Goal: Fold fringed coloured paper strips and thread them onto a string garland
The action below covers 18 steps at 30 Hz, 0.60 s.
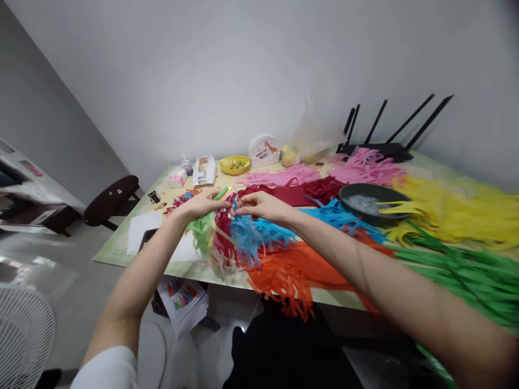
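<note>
My left hand (201, 206) is closed around the top of a bundle of fringed paper strips (227, 237) in green, dark red, pink and blue, held above the table's front edge. My right hand (259, 206) pinches the same bundle from the right, its fingertips meeting the left hand's. The loose fringes hang down below both hands. Blue fringed paper (336, 216) and orange fringed paper (292, 270) lie on the table (117, 249) right under and beside the bundle.
Piles of pink (365, 165), dark red (308, 192), yellow (458, 210) and green (470, 270) fringed paper cover the table. A dark bowl (371, 201), a yellow bowl (234, 164), a router (385, 148), white sheets (140, 229), a stool (109, 199) and a fan (22, 335) are around.
</note>
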Each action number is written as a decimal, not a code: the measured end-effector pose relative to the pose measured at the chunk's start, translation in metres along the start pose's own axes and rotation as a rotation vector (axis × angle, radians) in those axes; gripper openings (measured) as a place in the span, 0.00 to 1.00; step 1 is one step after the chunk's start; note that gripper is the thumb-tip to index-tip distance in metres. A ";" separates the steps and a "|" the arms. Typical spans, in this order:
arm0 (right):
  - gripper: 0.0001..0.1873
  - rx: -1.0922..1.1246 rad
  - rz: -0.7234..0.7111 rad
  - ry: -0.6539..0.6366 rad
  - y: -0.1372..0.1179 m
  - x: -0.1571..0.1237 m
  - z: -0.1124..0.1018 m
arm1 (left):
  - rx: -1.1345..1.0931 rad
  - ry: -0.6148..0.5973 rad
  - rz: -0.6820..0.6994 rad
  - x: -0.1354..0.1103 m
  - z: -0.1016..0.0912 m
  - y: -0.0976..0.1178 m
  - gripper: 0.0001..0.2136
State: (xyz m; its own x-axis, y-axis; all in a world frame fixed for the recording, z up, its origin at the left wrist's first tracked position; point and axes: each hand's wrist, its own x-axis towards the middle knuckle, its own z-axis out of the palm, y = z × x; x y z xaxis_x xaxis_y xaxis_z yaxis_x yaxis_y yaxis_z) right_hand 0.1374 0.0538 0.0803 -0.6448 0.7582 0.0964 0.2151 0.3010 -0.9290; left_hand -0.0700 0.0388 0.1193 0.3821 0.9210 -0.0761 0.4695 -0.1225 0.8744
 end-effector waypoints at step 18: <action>0.10 -0.492 -0.209 0.312 -0.004 -0.009 -0.007 | 0.022 -0.070 -0.023 -0.003 0.006 -0.011 0.14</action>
State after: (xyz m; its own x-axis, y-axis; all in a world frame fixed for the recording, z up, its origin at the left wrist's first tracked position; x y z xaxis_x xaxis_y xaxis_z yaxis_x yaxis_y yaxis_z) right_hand 0.1474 0.0496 0.0856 -0.4810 0.7655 0.4273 0.4683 0.6364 -0.6130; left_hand -0.0720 0.0354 0.1069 0.4250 0.8958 -0.1300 0.4961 -0.1104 0.8612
